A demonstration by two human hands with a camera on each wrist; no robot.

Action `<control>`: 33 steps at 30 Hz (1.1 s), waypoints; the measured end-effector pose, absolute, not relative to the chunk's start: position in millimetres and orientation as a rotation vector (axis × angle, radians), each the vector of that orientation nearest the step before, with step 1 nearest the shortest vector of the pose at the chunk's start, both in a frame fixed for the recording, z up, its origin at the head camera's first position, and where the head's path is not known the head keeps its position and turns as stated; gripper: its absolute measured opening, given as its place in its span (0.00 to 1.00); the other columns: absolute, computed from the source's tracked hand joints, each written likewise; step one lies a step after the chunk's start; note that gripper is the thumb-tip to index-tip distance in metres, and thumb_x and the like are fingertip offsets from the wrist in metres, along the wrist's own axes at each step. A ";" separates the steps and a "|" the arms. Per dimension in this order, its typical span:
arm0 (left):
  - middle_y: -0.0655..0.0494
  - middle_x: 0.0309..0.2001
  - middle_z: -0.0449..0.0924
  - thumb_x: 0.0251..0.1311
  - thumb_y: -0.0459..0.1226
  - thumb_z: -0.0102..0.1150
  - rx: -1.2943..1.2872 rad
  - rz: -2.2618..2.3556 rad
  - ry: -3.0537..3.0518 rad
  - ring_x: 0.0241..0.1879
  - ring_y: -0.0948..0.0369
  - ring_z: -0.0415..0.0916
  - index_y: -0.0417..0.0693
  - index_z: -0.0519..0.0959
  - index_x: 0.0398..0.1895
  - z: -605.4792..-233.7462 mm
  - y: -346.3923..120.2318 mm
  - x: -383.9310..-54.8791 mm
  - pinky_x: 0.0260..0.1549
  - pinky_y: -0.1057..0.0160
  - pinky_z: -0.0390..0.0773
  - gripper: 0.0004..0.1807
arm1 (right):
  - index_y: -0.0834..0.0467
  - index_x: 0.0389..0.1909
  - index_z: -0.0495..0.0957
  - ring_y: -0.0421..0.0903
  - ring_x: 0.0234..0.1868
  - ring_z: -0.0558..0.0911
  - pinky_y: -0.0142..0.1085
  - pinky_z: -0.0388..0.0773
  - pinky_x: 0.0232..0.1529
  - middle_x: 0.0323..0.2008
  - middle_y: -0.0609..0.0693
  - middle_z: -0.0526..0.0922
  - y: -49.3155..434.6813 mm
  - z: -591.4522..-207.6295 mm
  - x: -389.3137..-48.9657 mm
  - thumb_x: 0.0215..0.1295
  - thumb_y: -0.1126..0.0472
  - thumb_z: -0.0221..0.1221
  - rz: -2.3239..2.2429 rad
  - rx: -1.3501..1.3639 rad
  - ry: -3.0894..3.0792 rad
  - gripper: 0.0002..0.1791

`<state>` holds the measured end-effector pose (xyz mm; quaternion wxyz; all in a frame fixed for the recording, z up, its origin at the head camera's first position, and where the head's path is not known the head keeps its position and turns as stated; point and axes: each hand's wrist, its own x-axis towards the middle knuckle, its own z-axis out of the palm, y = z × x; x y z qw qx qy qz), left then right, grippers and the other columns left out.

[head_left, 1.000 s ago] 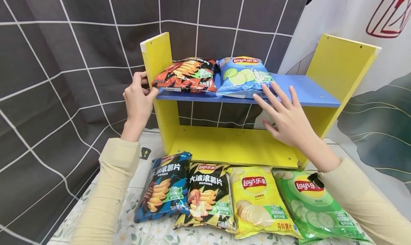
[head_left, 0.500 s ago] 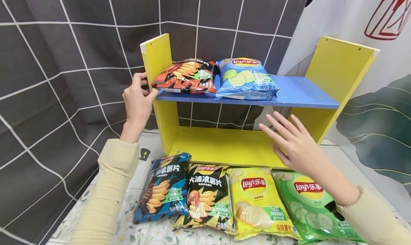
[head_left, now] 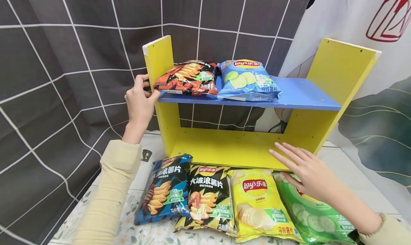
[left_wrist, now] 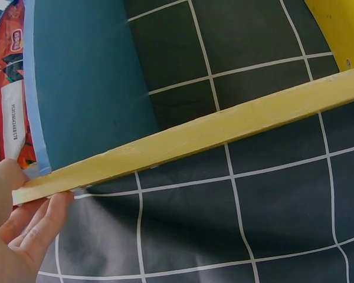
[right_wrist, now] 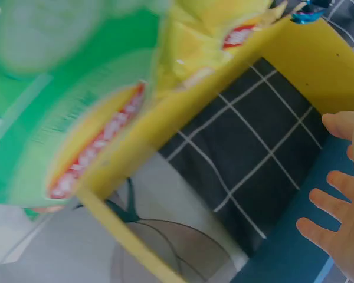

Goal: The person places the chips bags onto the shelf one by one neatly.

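My left hand [head_left: 140, 103] grips the front edge of the yellow left side panel [head_left: 159, 55] of a shelf unit, thumb inside, fingers outside. The left wrist view shows the same hold around the panel's edge [left_wrist: 183, 138]. My right hand [head_left: 309, 173], fingers extended, hovers over the top of a green chip bag [head_left: 316, 218] and hides part of its label. Nothing is in that hand. On the blue upper shelf [head_left: 305, 93] lie a red-and-black chip bag [head_left: 187, 77] against the left panel and a light blue chip bag [head_left: 247, 80] beside it.
A row of chip bags lies before the unit: dark blue [head_left: 165, 188], black [head_left: 208, 198] and yellow [head_left: 260, 202], left of the green one. Behind them is the yellow lower board [head_left: 221, 145]. A dark grid curtain [head_left: 96, 59] hangs behind and left.
My right hand has left the light blue bag's front edge and moved down and right to above the green bag. The left hand keeps its grip on the panel; the bags have stayed put.
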<state>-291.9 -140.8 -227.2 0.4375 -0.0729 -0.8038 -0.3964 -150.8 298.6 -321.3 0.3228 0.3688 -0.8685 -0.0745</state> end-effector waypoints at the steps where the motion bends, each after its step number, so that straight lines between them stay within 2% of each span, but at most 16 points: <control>1: 0.43 0.46 0.85 0.56 0.34 0.59 -0.183 -0.986 -1.998 0.31 0.50 0.84 0.41 0.74 0.54 -227.1 -140.8 -291.6 0.35 0.55 0.80 0.21 | 0.53 0.69 0.66 0.56 0.61 0.73 0.24 0.33 0.72 0.70 0.53 0.66 301.1 -325.0 -149.1 0.73 0.37 0.27 -0.197 0.967 -2.279 0.36; 5: 0.43 0.46 0.85 0.56 0.34 0.58 -0.183 -0.985 -2.002 0.31 0.49 0.84 0.42 0.74 0.54 -227.5 -141.2 -291.4 0.35 0.54 0.80 0.20 | 0.53 0.66 0.69 0.56 0.57 0.75 0.23 0.34 0.72 0.69 0.51 0.68 312.3 -339.0 -140.4 0.73 0.37 0.29 -0.171 0.961 -2.280 0.35; 7: 0.44 0.46 0.85 0.56 0.34 0.58 -0.181 -0.987 -2.004 0.32 0.50 0.84 0.42 0.74 0.54 -227.8 -141.6 -291.7 0.36 0.55 0.81 0.20 | 0.52 0.66 0.69 0.55 0.56 0.75 0.31 0.51 0.73 0.67 0.50 0.71 318.4 -344.2 -134.6 0.72 0.36 0.29 -0.155 0.922 -2.297 0.36; 9: 0.44 0.47 0.85 0.56 0.34 0.58 -0.181 -0.989 -2.004 0.32 0.50 0.84 0.42 0.74 0.54 -227.7 -141.8 -292.1 0.36 0.55 0.81 0.20 | 0.51 0.67 0.69 0.54 0.56 0.75 0.41 0.64 0.65 0.64 0.50 0.74 325.0 -347.9 -128.8 0.71 0.34 0.29 -0.129 0.868 -2.331 0.37; 11: 0.43 0.47 0.85 0.56 0.35 0.59 -0.187 -0.990 -2.002 0.32 0.49 0.85 0.41 0.74 0.54 -227.4 -141.9 -292.4 0.36 0.55 0.81 0.20 | 0.50 0.67 0.68 0.53 0.55 0.75 0.48 0.73 0.52 0.61 0.51 0.76 332.3 -350.7 -123.5 0.69 0.32 0.30 -0.104 0.823 -2.363 0.38; 12: 0.43 0.47 0.85 0.56 0.35 0.59 -0.191 -0.989 -2.001 0.32 0.49 0.84 0.41 0.74 0.54 -227.2 -141.8 -292.5 0.36 0.54 0.81 0.20 | 0.50 0.67 0.68 0.53 0.55 0.74 0.50 0.74 0.45 0.60 0.51 0.77 336.0 -352.0 -121.2 0.69 0.31 0.31 -0.098 0.809 -2.378 0.39; 16: 0.42 0.47 0.85 0.56 0.35 0.59 -0.199 -0.989 -2.001 0.32 0.49 0.84 0.41 0.74 0.54 -226.7 -141.4 -292.1 0.37 0.55 0.82 0.21 | 0.49 0.65 0.70 0.51 0.53 0.75 0.51 0.79 0.40 0.57 0.52 0.78 349.5 -359.5 -112.8 0.66 0.30 0.40 -0.113 0.804 -2.411 0.37; 20: 0.42 0.47 0.84 0.56 0.35 0.59 -0.198 -0.989 -2.002 0.32 0.49 0.84 0.41 0.74 0.54 -226.9 -140.8 -291.8 0.37 0.55 0.82 0.20 | 0.45 0.62 0.74 0.50 0.51 0.77 0.48 0.78 0.40 0.55 0.50 0.80 359.6 -373.5 -103.8 0.58 0.32 0.55 -0.151 0.791 -2.440 0.34; 23: 0.42 0.47 0.84 0.56 0.35 0.59 -0.192 -0.988 -1.999 0.32 0.49 0.84 0.41 0.74 0.53 -226.8 -140.0 -291.5 0.36 0.54 0.82 0.20 | 0.42 0.60 0.75 0.52 0.50 0.78 0.48 0.77 0.40 0.52 0.48 0.82 365.3 -383.4 -96.7 0.49 0.35 0.64 -0.165 0.770 -2.480 0.35; 26: 0.42 0.47 0.84 0.56 0.34 0.58 -0.186 -0.988 -1.995 0.32 0.49 0.85 0.41 0.74 0.53 -226.3 -139.5 -291.0 0.36 0.54 0.82 0.20 | 0.40 0.57 0.77 0.51 0.49 0.80 0.49 0.78 0.39 0.50 0.45 0.84 369.1 -391.1 -88.9 0.44 0.35 0.67 -0.190 0.737 -2.539 0.35; 29: 0.42 0.47 0.84 0.56 0.34 0.58 -0.186 -0.989 -1.998 0.33 0.49 0.85 0.41 0.74 0.53 -226.5 -139.4 -291.3 0.37 0.54 0.82 0.20 | 0.37 0.56 0.78 0.48 0.48 0.80 0.45 0.77 0.41 0.50 0.41 0.83 373.6 -400.3 -81.3 0.42 0.34 0.67 -0.242 0.686 -2.610 0.35; 32: 0.43 0.48 0.84 0.56 0.34 0.58 -0.181 -0.994 -1.999 0.33 0.49 0.85 0.41 0.74 0.53 -227.1 -139.9 -291.2 0.37 0.54 0.82 0.20 | 0.36 0.56 0.78 0.40 0.54 0.76 0.35 0.66 0.53 0.53 0.38 0.81 380.5 -409.7 -77.0 0.44 0.32 0.65 -0.263 0.678 -2.649 0.34; 33: 0.43 0.48 0.84 0.56 0.34 0.59 -0.178 -0.995 -1.998 0.33 0.49 0.85 0.41 0.74 0.53 -227.2 -140.2 -291.1 0.37 0.54 0.82 0.20 | 0.36 0.56 0.77 0.36 0.59 0.71 0.33 0.60 0.55 0.54 0.38 0.80 382.9 -412.8 -76.2 0.44 0.31 0.64 -0.273 0.681 -2.658 0.34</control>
